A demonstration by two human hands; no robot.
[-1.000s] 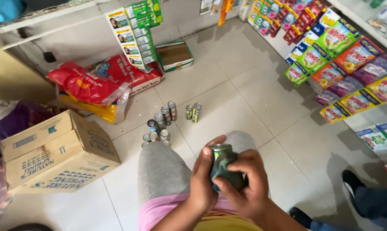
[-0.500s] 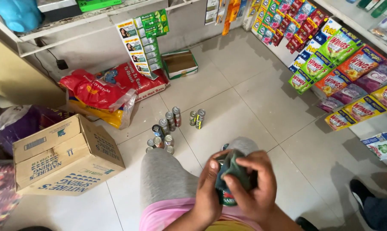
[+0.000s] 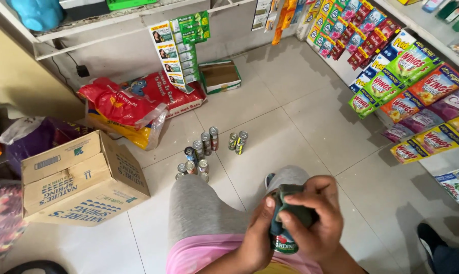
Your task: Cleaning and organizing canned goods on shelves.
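My left hand (image 3: pixel 257 233) grips a small green tin can (image 3: pixel 283 242) over my lap. My right hand (image 3: pixel 315 218) presses a dark green cloth (image 3: pixel 290 203) around the top of that can. Below them is my bent knee in grey trousers (image 3: pixel 204 208). On the tiled floor ahead of the knee stand several more small cans (image 3: pixel 199 157) in a cluster, and two more cans (image 3: pixel 237 141) sit a little to their right.
A cardboard box (image 3: pixel 82 177) sits at the left. Red and yellow sacks (image 3: pixel 133 106) lie against the back wall under a shelf. Hanging sachet packs (image 3: pixel 407 71) line the right wall. A flat carton (image 3: pixel 219 76) lies at the back. Someone's dark shoe (image 3: pixel 437 243) shows at lower right.
The view has shifted slightly. My right hand has turned the cloth over the can's top, which now hides more of the can.
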